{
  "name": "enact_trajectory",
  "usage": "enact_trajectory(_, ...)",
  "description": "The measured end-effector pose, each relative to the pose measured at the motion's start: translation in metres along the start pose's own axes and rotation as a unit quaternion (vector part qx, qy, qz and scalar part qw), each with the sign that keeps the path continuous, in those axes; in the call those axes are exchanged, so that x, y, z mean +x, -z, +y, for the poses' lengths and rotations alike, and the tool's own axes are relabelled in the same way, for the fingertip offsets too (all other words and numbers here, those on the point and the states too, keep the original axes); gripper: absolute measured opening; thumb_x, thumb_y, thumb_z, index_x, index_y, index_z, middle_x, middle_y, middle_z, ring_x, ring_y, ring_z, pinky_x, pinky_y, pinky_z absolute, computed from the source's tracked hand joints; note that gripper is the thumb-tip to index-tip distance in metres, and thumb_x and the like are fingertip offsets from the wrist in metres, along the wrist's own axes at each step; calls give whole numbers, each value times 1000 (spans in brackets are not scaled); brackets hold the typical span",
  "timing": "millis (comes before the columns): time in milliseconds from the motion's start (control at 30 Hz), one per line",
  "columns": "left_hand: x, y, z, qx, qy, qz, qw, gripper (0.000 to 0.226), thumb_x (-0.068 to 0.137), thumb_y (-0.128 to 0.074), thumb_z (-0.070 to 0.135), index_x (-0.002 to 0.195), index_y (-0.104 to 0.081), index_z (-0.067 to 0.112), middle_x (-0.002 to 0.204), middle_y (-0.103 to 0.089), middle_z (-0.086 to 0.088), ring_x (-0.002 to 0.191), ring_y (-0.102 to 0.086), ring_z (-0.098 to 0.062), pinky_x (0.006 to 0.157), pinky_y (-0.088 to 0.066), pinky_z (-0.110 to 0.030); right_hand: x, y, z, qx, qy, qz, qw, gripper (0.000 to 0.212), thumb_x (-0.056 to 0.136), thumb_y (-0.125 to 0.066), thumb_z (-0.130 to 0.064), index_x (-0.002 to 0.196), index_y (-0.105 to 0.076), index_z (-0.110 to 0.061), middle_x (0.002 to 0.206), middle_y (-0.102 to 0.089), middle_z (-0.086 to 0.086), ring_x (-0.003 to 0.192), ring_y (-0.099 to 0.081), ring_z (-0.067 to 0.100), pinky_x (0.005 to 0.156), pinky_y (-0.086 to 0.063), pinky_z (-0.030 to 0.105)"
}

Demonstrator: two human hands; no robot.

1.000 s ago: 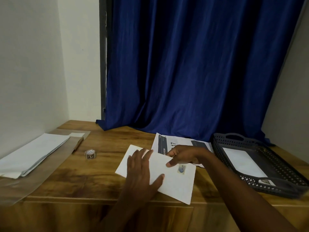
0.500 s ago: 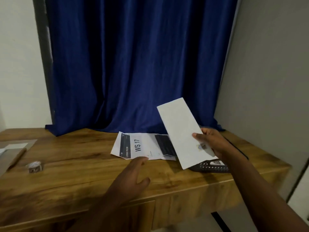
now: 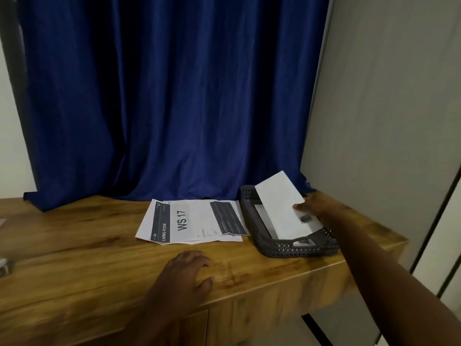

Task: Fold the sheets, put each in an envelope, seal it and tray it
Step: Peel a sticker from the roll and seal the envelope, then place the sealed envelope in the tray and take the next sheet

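Bench (image 3: 74,265): wood-grain top, drawer fronts seen below the front edge. Curtain (image 3: 162,96): deep blue, hung behind, its hem laid on the bench's back edge. Wall (image 3: 386,96): pale grey, at right. A small blurred object (image 3: 5,267) is cut off at the left edge.

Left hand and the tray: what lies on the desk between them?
In the head view, only bare wooden desk separates the left hand from the tray; the printed sheets lie farther back, beside the tray.
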State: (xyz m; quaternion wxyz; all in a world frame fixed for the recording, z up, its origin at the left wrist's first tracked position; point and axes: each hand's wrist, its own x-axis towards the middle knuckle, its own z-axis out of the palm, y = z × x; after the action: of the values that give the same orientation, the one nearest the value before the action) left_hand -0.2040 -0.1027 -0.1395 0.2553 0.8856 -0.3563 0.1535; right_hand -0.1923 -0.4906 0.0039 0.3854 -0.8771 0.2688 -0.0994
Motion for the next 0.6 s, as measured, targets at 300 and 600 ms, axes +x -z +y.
enact_trajectory(300,4,-3,-3,5,4,10,1000,42,84,-47,63,119,-59,44,125,-49,28,120,-39,6,105,-32,-24,16,-32,20,-151,-38,-22,988,65,82,-82,-34,133,-54,-6,127,-62,17,113,-63,32,101,-52,45)
enact_trajectory(600,4,-2,-1,-5,9,14,1000,44,83,-48,63,120,-60,42,125,-49,27,120,-39,6,105,-31,-25,1,-25,-9,-249,98,4,964,53,87,-76,-39,129,-60,-12,121,-66,9,104,-62,24,90,-50,32)
